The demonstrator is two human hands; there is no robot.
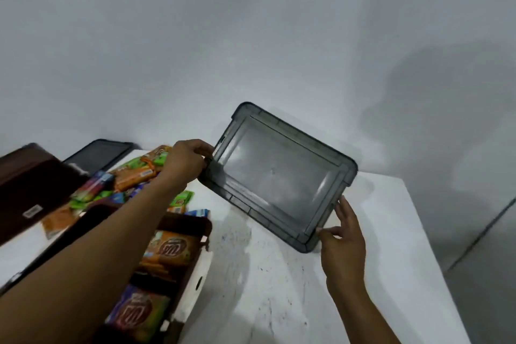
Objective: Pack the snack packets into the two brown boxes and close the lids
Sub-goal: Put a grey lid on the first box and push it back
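Note:
A dark grey translucent lid (pixel 279 176) is held tilted above the white table (pixel 279 288). My left hand (pixel 187 160) grips its left edge. My right hand (pixel 342 234) touches its lower right corner with the fingers spread. Below my left forearm stands an open brown box (pixel 192 225) holding orange and purple snack packets (pixel 170 246). A second brown box (pixel 25 184) sits at the far left. Loose green and orange snack packets (pixel 134 173) lie in a heap on the table between the boxes.
A second dark lid (pixel 97 153) lies at the table's back left, behind the heap. White walls rise behind the table. The table's right edge drops off to a grey floor (pixel 488 274).

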